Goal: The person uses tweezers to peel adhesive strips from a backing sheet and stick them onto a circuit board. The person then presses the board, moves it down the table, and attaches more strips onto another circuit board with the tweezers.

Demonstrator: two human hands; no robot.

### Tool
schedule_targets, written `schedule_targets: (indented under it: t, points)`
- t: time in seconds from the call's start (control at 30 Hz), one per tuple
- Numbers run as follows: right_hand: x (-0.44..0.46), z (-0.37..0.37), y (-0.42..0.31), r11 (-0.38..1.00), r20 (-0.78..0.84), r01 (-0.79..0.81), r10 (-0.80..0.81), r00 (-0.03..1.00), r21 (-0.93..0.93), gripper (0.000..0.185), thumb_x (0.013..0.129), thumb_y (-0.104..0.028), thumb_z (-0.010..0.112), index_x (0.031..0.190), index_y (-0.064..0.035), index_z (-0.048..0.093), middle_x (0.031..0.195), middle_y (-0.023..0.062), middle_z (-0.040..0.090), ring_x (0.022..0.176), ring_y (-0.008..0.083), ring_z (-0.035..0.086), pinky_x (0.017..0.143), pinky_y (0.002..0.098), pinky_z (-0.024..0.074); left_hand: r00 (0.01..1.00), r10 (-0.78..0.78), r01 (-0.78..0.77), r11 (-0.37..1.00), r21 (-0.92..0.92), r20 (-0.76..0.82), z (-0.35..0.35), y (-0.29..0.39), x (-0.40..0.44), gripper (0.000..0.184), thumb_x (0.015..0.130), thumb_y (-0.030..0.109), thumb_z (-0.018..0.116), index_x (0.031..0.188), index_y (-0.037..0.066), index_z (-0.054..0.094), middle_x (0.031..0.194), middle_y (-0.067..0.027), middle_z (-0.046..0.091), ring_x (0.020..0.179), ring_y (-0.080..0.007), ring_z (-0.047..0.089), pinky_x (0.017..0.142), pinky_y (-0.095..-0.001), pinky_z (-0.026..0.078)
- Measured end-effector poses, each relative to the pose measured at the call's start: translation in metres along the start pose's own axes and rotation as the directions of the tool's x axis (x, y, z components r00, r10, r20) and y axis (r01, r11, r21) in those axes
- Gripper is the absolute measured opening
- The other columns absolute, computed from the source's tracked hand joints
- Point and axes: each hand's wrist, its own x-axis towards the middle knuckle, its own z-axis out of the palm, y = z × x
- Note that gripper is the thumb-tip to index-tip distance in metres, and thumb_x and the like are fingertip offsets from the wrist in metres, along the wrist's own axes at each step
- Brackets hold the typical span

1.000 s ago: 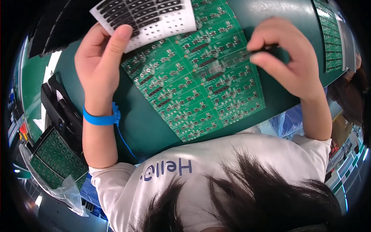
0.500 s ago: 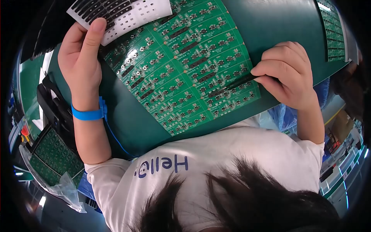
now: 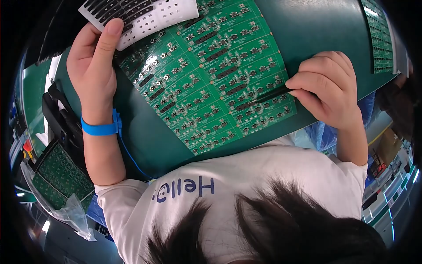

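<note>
A large green circuit board panel point(image 3: 184, 83) lies on the table, with rows of small parts and several black adhesive strips point(image 3: 227, 73) stuck on it. My left hand point(image 3: 94, 61) pinches a white backing sheet point(image 3: 158, 17) with black stickers between thumb and fingers, over the panel's upper left corner. Black tweezers point(image 3: 273, 93) are pinched in my right hand point(image 3: 327, 86) at the panel's right edge. Their tips reach a black strip point(image 3: 244, 105) in the lower right part of the panel; whether they still grip it, I cannot tell.
The panel rests on a dark green table point(image 3: 321, 31). Another green circuit board point(image 3: 378, 44) stands at the far right. To the left are a black object with straps point(image 3: 61, 110) and more boards point(image 3: 61, 176) with clear plastic. A blue wrist strap point(image 3: 100, 128) trails a cord.
The tweezers' tips have shifted slightly along the strip, which now lies on the lower right row. My left hand and the backing sheet have moved a little to the right.
</note>
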Motion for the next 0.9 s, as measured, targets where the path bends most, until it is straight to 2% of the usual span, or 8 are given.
schedule_targets:
  t: [0.4, 0.7, 0.8, 0.9]
  points:
    - [0.0002, 0.0007, 0.0007, 1.0, -0.003, -0.005, 0.005, 1.0, 0.011, 0.024, 0.066, -0.017, 0.076, 0.088, -0.015, 0.068, 0.088, -0.0005, 0.063, 0.075, 0.0206, 0.058, 0.063, 0.0322, 0.0393, 1.0, 0.004, -0.004, 1.0, 0.004, 0.031, -0.0042, -0.0001, -0.0002, 0.026, 0.092, 0.018, 0.069, 0.108, -0.003, 0.068, 0.093, -0.0027, 0.068, 0.083, -0.0067, 0.059, 0.077, -0.0194, 0.045]
    - [0.0013, -0.0001, 0.0012, 1.0, 0.009, -0.005, 0.005, 1.0, 0.018, 0.024, 0.066, -0.018, 0.076, 0.088, -0.0146, 0.068, 0.087, 0.0, 0.063, 0.075, 0.0213, 0.058, 0.063, 0.0325, 0.0398, 1.0, -0.008, 0.008, 1.0, 0.009, -0.019, -0.0005, 0.0003, -0.0001, 0.027, 0.092, 0.017, 0.069, 0.109, -0.003, 0.067, 0.095, -0.0036, 0.069, 0.084, -0.0073, 0.06, 0.078, -0.0196, 0.046]
    - [0.001, 0.0004, 0.0014, 1.0, 0.009, -0.008, 0.008, 1.0, 0.023, 0.024, 0.066, -0.018, 0.076, 0.088, -0.0145, 0.068, 0.087, 0.0001, 0.063, 0.075, 0.0214, 0.058, 0.063, 0.0325, 0.0398, 0.999, -0.033, 0.032, 0.999, 0.031, 0.039, -0.0083, -0.0028, -0.0018, 0.027, 0.097, 0.012, 0.06, 0.117, -0.007, 0.06, 0.111, -0.0098, 0.066, 0.1, -0.0121, 0.059, 0.092, -0.025, 0.044]
    - [0.0016, -0.0009, 0.0, 1.0, 0.01, -0.007, 0.007, 1.0, 0.013, 0.024, 0.066, -0.018, 0.076, 0.088, -0.0143, 0.069, 0.087, 0.0003, 0.063, 0.075, 0.0214, 0.058, 0.063, 0.0324, 0.0397, 1.0, 0.002, -0.002, 1.0, -0.021, -0.012, -0.0003, 0.0004, -0.0007, 0.027, 0.092, 0.015, 0.069, 0.111, -0.004, 0.067, 0.097, -0.0051, 0.069, 0.086, -0.0084, 0.061, 0.079, -0.021, 0.047]
